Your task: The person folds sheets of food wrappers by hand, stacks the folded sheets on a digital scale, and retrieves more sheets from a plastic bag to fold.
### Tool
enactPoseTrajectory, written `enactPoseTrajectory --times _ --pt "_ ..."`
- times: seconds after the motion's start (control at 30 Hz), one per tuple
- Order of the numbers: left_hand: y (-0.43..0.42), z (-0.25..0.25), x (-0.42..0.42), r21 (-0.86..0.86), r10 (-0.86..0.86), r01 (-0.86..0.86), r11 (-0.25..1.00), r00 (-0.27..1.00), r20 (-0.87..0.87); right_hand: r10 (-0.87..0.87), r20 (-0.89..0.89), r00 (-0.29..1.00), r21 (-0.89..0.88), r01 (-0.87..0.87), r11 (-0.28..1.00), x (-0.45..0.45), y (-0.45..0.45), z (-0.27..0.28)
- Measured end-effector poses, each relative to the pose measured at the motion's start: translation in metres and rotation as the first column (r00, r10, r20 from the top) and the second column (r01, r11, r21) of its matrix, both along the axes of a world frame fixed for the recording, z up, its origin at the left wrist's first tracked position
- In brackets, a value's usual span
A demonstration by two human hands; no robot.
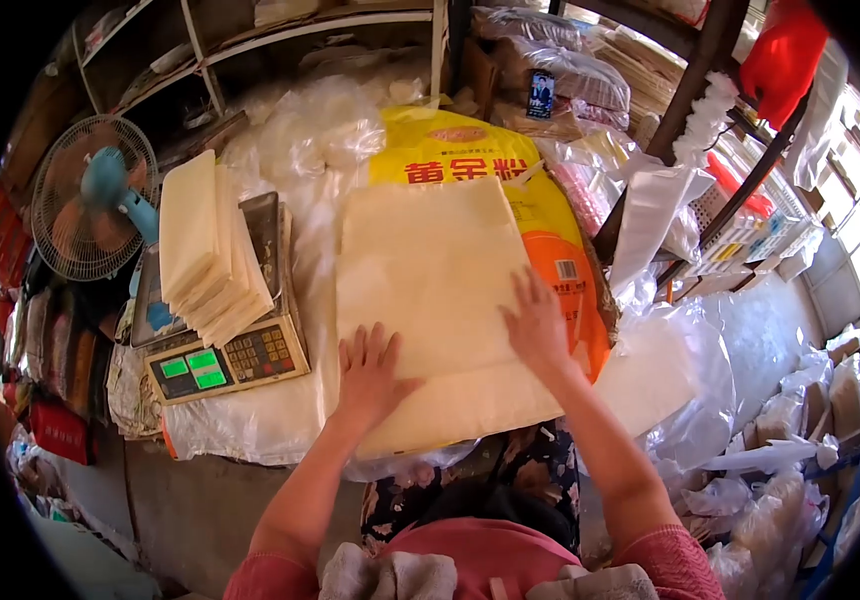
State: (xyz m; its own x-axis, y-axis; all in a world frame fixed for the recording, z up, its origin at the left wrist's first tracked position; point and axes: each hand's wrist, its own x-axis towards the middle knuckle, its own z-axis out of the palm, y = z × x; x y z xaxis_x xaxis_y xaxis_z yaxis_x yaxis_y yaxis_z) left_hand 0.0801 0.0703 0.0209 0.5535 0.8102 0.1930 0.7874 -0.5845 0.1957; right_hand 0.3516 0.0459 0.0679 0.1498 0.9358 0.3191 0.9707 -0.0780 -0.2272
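Observation:
A large cream sheet or stack of sheets lies flat before me, with a fold line across its lower part. My left hand rests on its left side, fingers spread. On the right edge lies my right hand, its fingers also apart, holding nothing. Beneath the sheets is a yellow and orange printed bag over clear plastic. To the left, folded cream sheets are piled on a digital scale with green displays.
A fan stands at the left behind the scale. Crumpled clear plastic lies at the back. A phone leans on wrapped bundles. At the right are a dark metal post, a white basket and more plastic bags.

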Motion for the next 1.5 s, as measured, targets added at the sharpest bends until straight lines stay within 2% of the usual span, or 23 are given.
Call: enactPoseTrajectory --times 0.07,0.2,0.27,0.37,0.47,0.57,0.67,0.7,0.77,0.8,0.87,0.9,0.93,1.0,1.03,1.13,1.17,1.23,1.27,1.3,1.37,1.4,1.5 --pt "-0.002 -0.002 -0.001 0.016 -0.007 0.007 1.0 1.0 0.008 0.151 0.112 0.982 0.097 -0.162 0.982 -0.014 -0.012 -0.017" --pt "0.007 0.004 -0.018 0.056 -0.098 0.099 0.994 0.995 -0.015 0.165 0.068 0.984 0.018 -0.166 0.986 -0.013 -0.012 -0.058" --pt "0.017 0.005 -0.036 0.037 -0.12 0.12 0.992 0.993 0.002 0.155 0.051 0.987 -0.066 -0.152 0.986 -0.015 -0.012 -0.048" --pt "0.016 0.035 -0.053 -0.244 -0.015 0.001 0.97 0.998 -0.056 0.295 -0.153 0.943 -0.082 -0.31 0.947 -0.047 -0.025 -0.004" --pt "-0.014 0.085 -0.027 -0.256 0.011 0.014 0.967 0.995 0.098 0.527 -0.208 0.824 0.025 -0.534 0.845 -0.09 -0.029 0.027" --pt "-0.011 0.065 -0.02 0.085 0.064 -0.156 0.984 0.757 0.65 0.481 -0.073 0.874 -0.034 -0.484 0.874 -0.093 -0.01 0.043" --pt "0.013 0.03 -0.032 -0.185 0.23 -0.177 0.967 0.283 0.931 0.701 0.02 0.713 0.399 -0.649 0.648 -0.071 -0.033 0.083" --pt "0.01 0.015 -0.045 -0.331 0.321 -0.021 0.943 0.309 0.895 0.712 0.057 0.7 0.448 -0.655 0.608 -0.058 -0.05 0.078" --pt "0.002 -0.011 -0.048 -0.106 0.136 -0.093 0.99 0.449 0.883 0.659 -0.088 0.747 0.31 -0.608 0.73 -0.036 -0.068 0.045" --pt "-0.009 -0.002 -0.042 -0.084 0.089 -0.031 0.996 0.426 0.9 0.613 -0.261 0.746 0.208 -0.576 0.79 -0.024 -0.077 0.023" --pt "-0.009 -0.007 -0.062 -0.054 -0.153 0.238 0.97 0.765 0.626 0.421 -0.666 0.616 0.073 -0.508 0.858 -0.009 -0.09 -0.013" --pt "-0.01 -0.003 -0.066 -0.005 -0.318 0.372 0.928 0.801 0.508 0.327 -0.767 0.552 0.041 -0.467 0.884 -0.003 -0.094 -0.02" --pt "-0.016 0.007 -0.061 -0.22 -0.092 0.28 0.934 0.785 0.613 0.232 -0.848 0.477 0.007 -0.426 0.905 -0.001 -0.092 -0.019" --pt "-0.026 0.024 -0.044 -0.621 0.383 0.155 0.768 0.666 0.64 -0.034 -0.893 0.449 -0.16 -0.246 0.956 0.002 -0.081 -0.022" --pt "-0.019 0.035 -0.04 -0.588 0.348 0.023 0.809 0.786 0.51 -0.166 -0.895 0.415 -0.249 -0.154 0.956 0.004 -0.074 -0.025" --pt "-0.004 0.013 -0.03 -0.644 0.451 0.035 0.764 0.685 0.572 -0.047 -0.698 0.715 -0.155 -0.086 0.984 0.002 -0.054 -0.035" --pt "-0.007 0.015 -0.023 -0.562 0.425 -0.064 0.824 0.726 0.541 -0.11 -0.628 0.77 -0.232 -0.051 0.971 0.001 -0.05 -0.033" --pt "-0.011 0.014 -0.013 -0.083 0.18 -0.159 0.984 0.893 0.413 -0.121 -0.587 0.8 -0.226 -0.018 0.974 -0.006 -0.046 -0.028" --pt "-0.011 0.014 -0.009 0.182 0.088 -0.146 0.972 0.952 0.295 -0.124 -0.566 0.815 -0.216 -0.001 0.976 -0.008 -0.043 -0.025" --pt "-0.012 0.014 -0.007 0.109 0.044 -0.065 0.992 0.982 0.186 -0.143 -0.511 0.848 -0.298 -0.018 0.955 -0.007 -0.04 -0.023" --pt "-0.017 0.011 -0.002 -0.063 -0.074 0.072 0.995 0.997 -0.028 -0.075 -0.392 0.917 -0.169 0.009 0.986 -0.012 -0.043 -0.023" --pt "-0.017 0.008 -0.002 -0.037 -0.09 0.088 0.995 0.995 -0.042 -0.047 -0.326 0.944 -0.105 0.013 0.994 -0.016 -0.041 -0.022" --pt "-0.008 0.006 -0.005 0.0 -0.138 0.138 0.99 0.989 -0.059 0.208 -0.126 0.97 -0.092 -0.22 0.971 -0.026 -0.04 0.013"
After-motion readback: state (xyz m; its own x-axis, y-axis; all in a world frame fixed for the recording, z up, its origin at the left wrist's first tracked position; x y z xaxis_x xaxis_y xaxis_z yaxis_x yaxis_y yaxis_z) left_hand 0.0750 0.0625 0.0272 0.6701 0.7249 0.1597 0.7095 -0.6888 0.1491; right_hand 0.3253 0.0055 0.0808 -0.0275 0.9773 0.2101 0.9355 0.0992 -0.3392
